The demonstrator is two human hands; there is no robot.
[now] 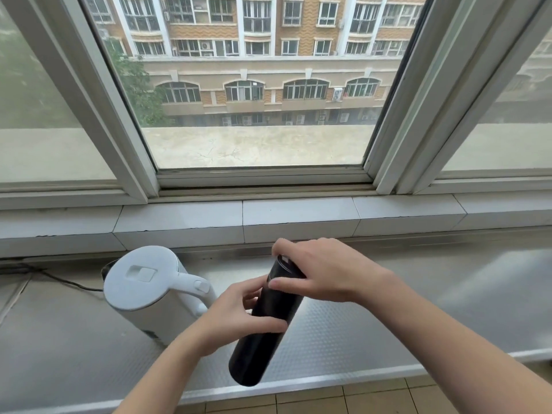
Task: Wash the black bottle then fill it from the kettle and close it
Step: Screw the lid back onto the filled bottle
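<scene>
You have the black bottle (265,324) lifted clear of the counter (388,318) and tilted, its base toward you and its top leaning away toward the window. Your left hand (239,318) wraps the middle of the body, thumb across the near side and fingers curled behind, which looks meant to keep the barrel from turning. Your right hand (322,273) comes over the top end, fingers curled round the cap (283,265) and thumb laid along its side: a twisting grip, so my guess is you are working the cap, though whether loosening or tightening cannot be told from here, nor whether there is water inside. The tilt suits your wrists, but if the bottle is already filled, it could spill once the cap loosens. The white kettle (155,291) stands on the counter just left of your left hand, lid down, handle turned toward the bottle and within easy reach; its dark cord (68,282) trails off to the left along the back. Behind runs a tiled sill (298,216) under the window (260,85). No sink or tap shows. The kettle is the one thing close enough to knock with your left elbow or the bottle's base.
</scene>
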